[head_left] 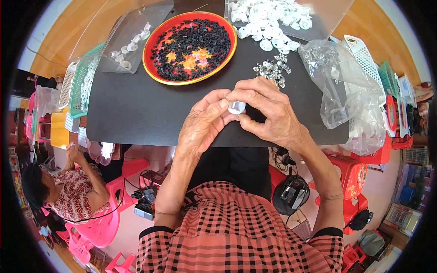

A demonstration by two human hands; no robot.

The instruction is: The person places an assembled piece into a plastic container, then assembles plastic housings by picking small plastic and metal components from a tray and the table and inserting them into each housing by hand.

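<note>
Both hands, left (202, 125) and right (268, 111), pinch one small white cap (236, 107) beside a crumpled clear plastic bag (350, 95).

A small white cap (236, 107), round and smooth, sits pinched between both hands just below the near rim of the red tray (157, 34), over the black mat. Only its rounded face shows; the rest is hidden by fingers. The left hand (202, 125) grips it from the tray's left-hand side, thumb tip touching it. The right hand (268, 111) curls round it from the other side, fingers closed over its top and lower edge.
</note>
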